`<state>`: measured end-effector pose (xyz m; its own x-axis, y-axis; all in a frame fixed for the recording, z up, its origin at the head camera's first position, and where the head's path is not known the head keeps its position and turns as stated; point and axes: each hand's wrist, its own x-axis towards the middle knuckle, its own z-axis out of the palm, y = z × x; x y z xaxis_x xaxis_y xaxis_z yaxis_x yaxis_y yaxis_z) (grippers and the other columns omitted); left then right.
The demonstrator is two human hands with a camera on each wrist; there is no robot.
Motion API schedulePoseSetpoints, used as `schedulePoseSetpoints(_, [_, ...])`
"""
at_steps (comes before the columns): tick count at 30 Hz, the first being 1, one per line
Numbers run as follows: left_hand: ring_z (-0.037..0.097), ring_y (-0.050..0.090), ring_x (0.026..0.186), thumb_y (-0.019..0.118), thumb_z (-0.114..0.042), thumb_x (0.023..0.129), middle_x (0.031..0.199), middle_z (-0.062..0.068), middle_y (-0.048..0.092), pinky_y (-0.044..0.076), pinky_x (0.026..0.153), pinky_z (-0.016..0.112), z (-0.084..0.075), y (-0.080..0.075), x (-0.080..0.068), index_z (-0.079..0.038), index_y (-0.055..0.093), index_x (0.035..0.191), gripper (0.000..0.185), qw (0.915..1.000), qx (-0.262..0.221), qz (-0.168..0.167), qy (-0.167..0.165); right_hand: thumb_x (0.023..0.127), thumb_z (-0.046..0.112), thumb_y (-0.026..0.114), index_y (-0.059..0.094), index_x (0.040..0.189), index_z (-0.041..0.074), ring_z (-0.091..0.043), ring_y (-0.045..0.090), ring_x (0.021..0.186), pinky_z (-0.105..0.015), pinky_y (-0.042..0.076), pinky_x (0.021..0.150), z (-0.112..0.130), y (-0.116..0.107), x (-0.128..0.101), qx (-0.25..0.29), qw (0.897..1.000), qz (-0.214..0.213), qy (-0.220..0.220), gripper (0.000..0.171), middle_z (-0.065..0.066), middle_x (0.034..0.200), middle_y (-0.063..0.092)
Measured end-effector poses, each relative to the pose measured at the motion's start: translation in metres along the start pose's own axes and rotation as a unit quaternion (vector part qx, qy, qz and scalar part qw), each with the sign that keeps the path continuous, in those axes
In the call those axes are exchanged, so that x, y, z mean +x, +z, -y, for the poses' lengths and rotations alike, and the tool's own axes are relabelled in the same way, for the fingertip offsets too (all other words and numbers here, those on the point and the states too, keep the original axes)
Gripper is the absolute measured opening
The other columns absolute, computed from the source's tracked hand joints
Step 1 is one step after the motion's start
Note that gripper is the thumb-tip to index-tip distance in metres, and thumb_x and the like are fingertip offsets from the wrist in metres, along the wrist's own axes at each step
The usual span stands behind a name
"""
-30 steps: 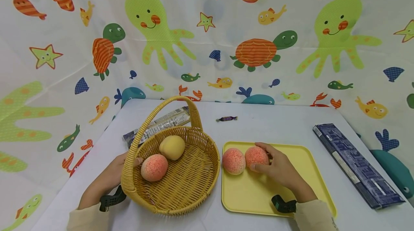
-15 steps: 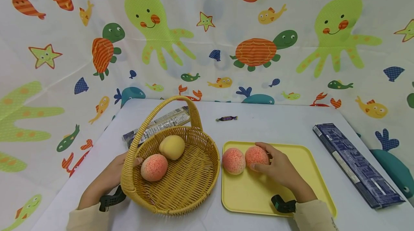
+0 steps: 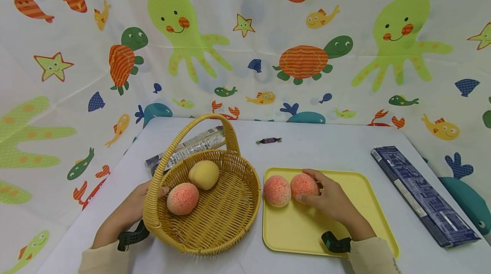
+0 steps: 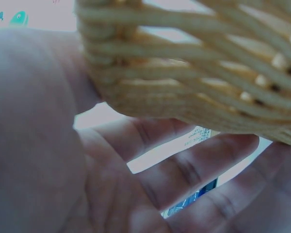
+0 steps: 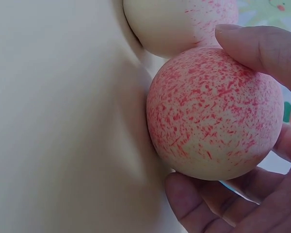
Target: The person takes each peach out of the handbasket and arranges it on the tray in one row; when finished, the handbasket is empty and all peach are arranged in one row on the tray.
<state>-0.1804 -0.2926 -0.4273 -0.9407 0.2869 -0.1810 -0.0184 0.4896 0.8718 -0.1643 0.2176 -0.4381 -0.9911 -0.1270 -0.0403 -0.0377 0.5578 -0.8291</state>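
Note:
A wicker basket [image 3: 220, 223] with an arched handle holds a pink-red peach [image 3: 183, 199] and a yellow fruit [image 3: 204, 175] of similar shape. At its left side, my left hand [image 3: 134, 206] grips the wall, thumb over the rim and fingers outside; the left wrist view has the fingers [image 4: 199, 170] spread beneath the weave. Two more peaches touch each other on a yellow tray [image 3: 299, 231]. My right hand [image 3: 330, 197] holds the right-hand peach [image 3: 304, 186], thumb on one side and fingers curled on the other, while the other peach [image 3: 277, 191] sits just left of it.
Behind the basket lies a long silver-and-blue packet [image 3: 199, 142], partly hidden by the handle. A small purple wrapped candy [image 3: 269, 140] is at the back middle. To the tray's right lies a long dark-blue package [image 3: 422, 195]. A sea-animal curtain [image 3: 253, 73] hangs behind the white table.

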Motion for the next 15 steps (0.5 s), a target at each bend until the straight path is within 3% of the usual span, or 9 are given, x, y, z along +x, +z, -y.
schedulePoseSetpoints(10, [0.017, 0.068, 0.085, 0.049, -0.027, 0.111, 0.105, 0.017, 0.066, 0.058, 0.074, 0.031, -0.0001, -0.0005, 0.0009, 0.008, 0.05, 0.136, 0.042, 0.9995, -0.016, 0.003, 0.026, 0.087, 0.027, 0.086, 0.048, 0.153, 0.01, -0.031, 0.067, 0.11, -0.035, 0.056, 0.078, -0.0009, 0.0, 0.0, 0.001, 1.0, 0.005, 0.004, 0.078, -0.021, 0.142, 0.059])
schedulePoseSetpoints(15, [0.017, 0.069, 0.086, 0.049, -0.026, 0.111, 0.109, 0.017, 0.066, 0.059, 0.074, 0.032, 0.0003, -0.0008, 0.0016, 0.008, 0.048, 0.14, 0.045, 0.9995, -0.02, 0.005, 0.024, 0.088, 0.028, 0.086, 0.046, 0.155, 0.01, -0.032, 0.067, 0.112, -0.035, 0.056, 0.079, -0.0022, -0.0004, 0.0007, 0.005, 1.0, 0.009, -0.002, 0.08, -0.022, 0.144, 0.057])
